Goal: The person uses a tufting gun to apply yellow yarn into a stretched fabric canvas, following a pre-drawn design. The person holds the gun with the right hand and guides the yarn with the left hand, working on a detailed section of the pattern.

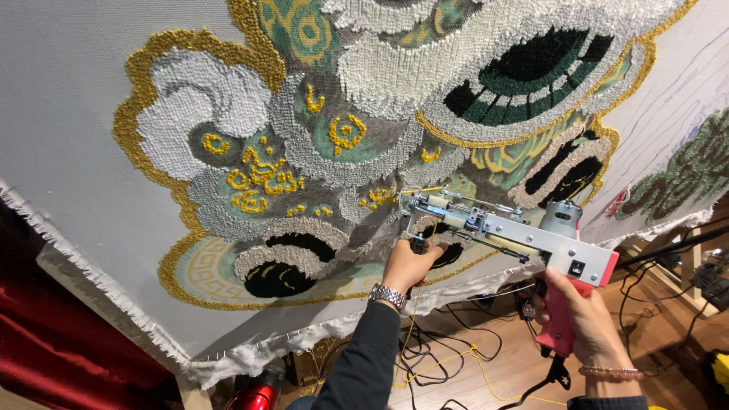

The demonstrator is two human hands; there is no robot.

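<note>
Head view looks down and forward over two dark sleeves. Nearest the camera, the right hand [585, 319] is wrapped tight around the pink pistol grip of a tufting gun [516, 231], a beaded bracelet [611, 373] at the wrist. A little further out, the left hand [408, 264], with a metal watch [387, 294] on its wrist, is closed around the black front handle under the gun's nose. The gun itself lies across the middle right of the picture, its silver body and motor behind and its needle end pressed against the stretched backing cloth [68, 114], with a strand of yellow yarn [414, 326] running down from it toward the floor. Judging by what lies on the cloth, the work looks well advanced: the large design [326, 144] is thickly filled with white, grey, green, black and gold loops, and gold outlines close most shapes. Left to fill, it seems, are the bare cloth around the gun's tip and the sketched area at the far right, where only a patch of dark green [695, 171] stands. Beyond the cloth's frayed lower edge, black cables [448, 345] tangle on the wooden floor [516, 357]. No box, bin or other container can be made out, so nothing can be said of contents.
</note>
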